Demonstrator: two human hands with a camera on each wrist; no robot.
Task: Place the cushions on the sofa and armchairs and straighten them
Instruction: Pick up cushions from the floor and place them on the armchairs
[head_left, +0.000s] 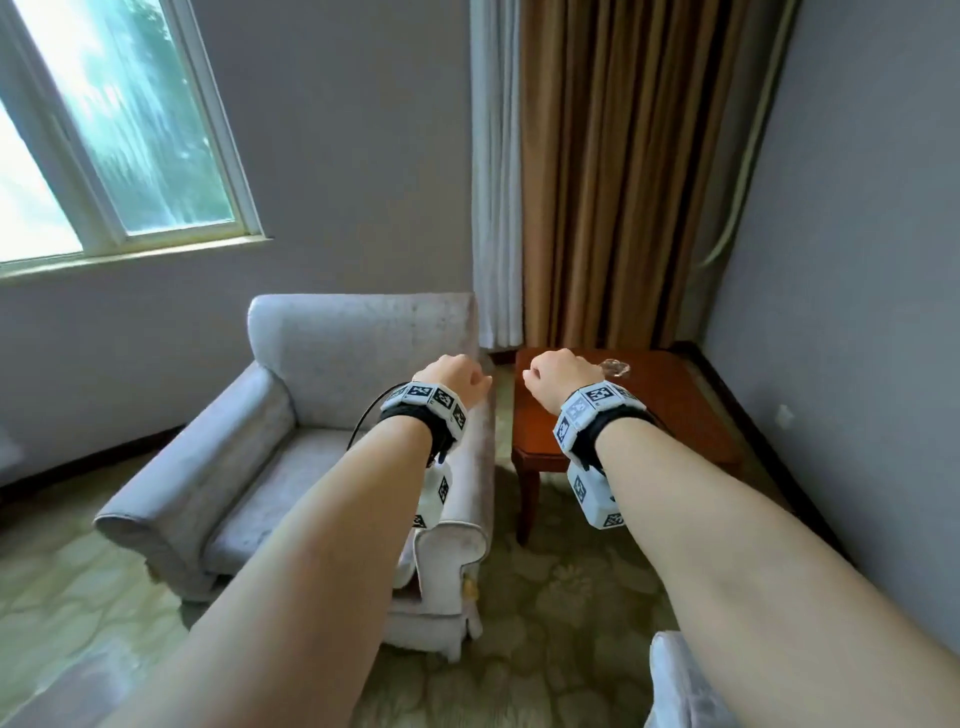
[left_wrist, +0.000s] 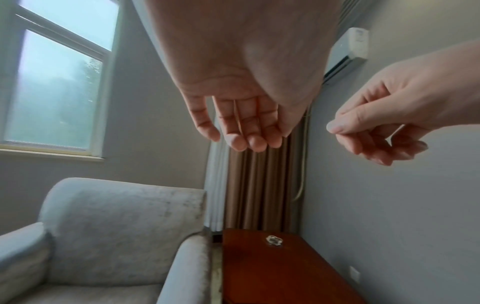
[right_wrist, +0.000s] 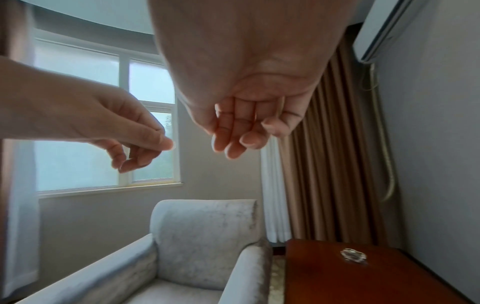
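A pale grey armchair (head_left: 322, 415) stands under the window, and nothing lies on its seat or back. I see no cushion in any view. My left hand (head_left: 457, 376) hovers in the air above the chair's right armrest, fingers loosely curled and holding nothing (left_wrist: 241, 127). My right hand (head_left: 558, 376) hangs level with it over the side table, also loosely curled and empty (right_wrist: 241, 131). The two hands are a short gap apart and touch nothing.
A red-brown wooden side table (head_left: 649, 405) fills the corner right of the armchair, with a glass ashtray (head_left: 615, 368) on it. Brown and white curtains (head_left: 623, 182) hang behind. Another pale upholstered piece (head_left: 675, 686) shows at the bottom right. Patterned carpet covers the floor.
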